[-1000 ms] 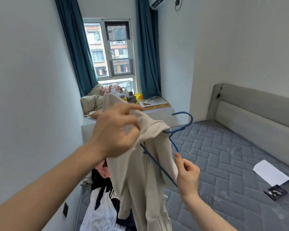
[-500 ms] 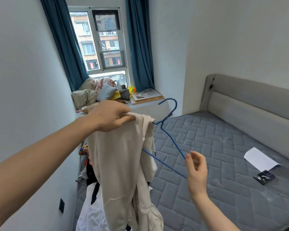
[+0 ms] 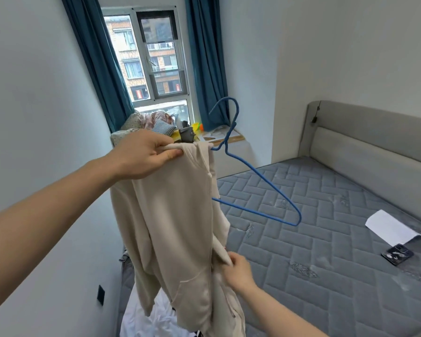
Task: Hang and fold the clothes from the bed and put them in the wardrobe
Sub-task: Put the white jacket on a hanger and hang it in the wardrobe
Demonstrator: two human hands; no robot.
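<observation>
Fingers (image 3: 165,155) of left hand (image 3: 141,156): pinching beige fleece hoodie (image 3: 170,215) at its top, half-threaded on blue wire hanger (image 3: 258,176). Right hand (image 3: 238,271): pinching hem below. Garment hangs vertically above the bed (image 3: 326,239) foot edge.

The right hand (image 3: 238,269) has let go of the blue wire hanger (image 3: 258,176) it pinched a second ago and dropped lower, where it now grips a hanging fold of the beige hoodie (image 3: 173,215). The hanger's free end juts out unsupported over the bed (image 3: 326,239), while the left hand (image 3: 144,156) has shifted to grip the hoodie's top edge.
</observation>
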